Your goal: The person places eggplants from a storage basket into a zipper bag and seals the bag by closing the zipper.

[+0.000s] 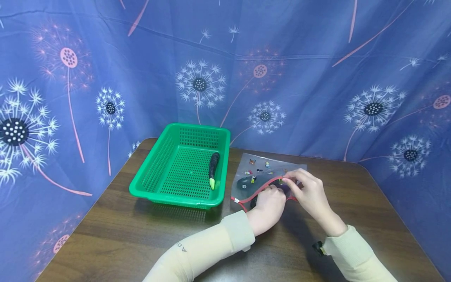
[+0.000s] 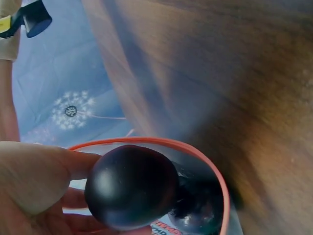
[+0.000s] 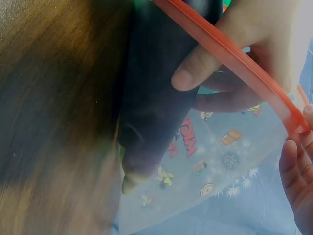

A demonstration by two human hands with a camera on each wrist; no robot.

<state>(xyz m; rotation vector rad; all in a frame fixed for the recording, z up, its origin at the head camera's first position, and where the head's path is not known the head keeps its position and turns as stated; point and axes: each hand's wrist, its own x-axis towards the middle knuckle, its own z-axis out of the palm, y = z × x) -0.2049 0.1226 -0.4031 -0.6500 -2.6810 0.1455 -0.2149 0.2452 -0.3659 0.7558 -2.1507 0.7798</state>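
A see-through zip bag (image 1: pixel 258 164) with small cartoon prints and a red zip edge lies on the table. My left hand (image 1: pixel 270 205) reaches through its mouth, thumb and fingers round a dark eggplant (image 2: pixel 132 186). In the right wrist view this eggplant (image 3: pixel 156 73) shows long, tapering to a pale green stem end, with the thumb on its side. Another dark, shiny rounded thing (image 2: pixel 200 208) sits inside the bag beside it. My right hand (image 1: pixel 310 192) pinches the red zip edge (image 3: pixel 244 61) at the bag's right side and holds it up.
A green perforated basket (image 1: pixel 141 190) stands left of the bag; one dark eggplant (image 1: pixel 213 166) with a green stem end lies along its right side. A white slider (image 1: pixel 237 200) sits at the zip's left end. A patterned blue curtain (image 1: pixel 299 39) hangs behind the wooden table (image 1: pixel 116 243).
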